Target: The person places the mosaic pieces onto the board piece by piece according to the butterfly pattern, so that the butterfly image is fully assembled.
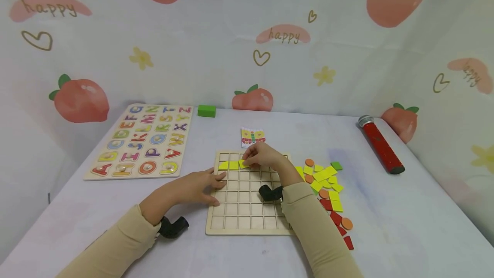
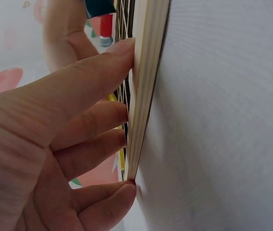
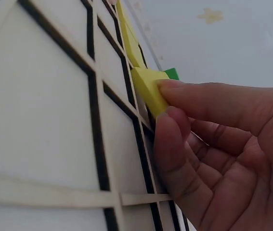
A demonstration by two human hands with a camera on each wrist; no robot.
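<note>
A wooden grid board (image 1: 239, 222) lies on the table, with two yellow pieces (image 1: 233, 165) in its second row at the left. My right hand (image 1: 266, 158) pinches a yellow piece (image 1: 242, 164) between thumb and finger beside them; in the right wrist view that piece (image 3: 149, 87) is tilted over a cell. My left hand (image 1: 197, 187) rests at the board's left edge. The left wrist view shows the left thumb and fingertips touching the board's side (image 2: 146, 86), fingers extended.
Loose yellow, red, orange and green pieces (image 1: 333, 195) lie right of the board. A picture card (image 1: 252, 135) stands behind it. An alphabet board (image 1: 144, 140) is at the left, a green block (image 1: 206, 111) at the back, a red microphone (image 1: 381, 145) at the right.
</note>
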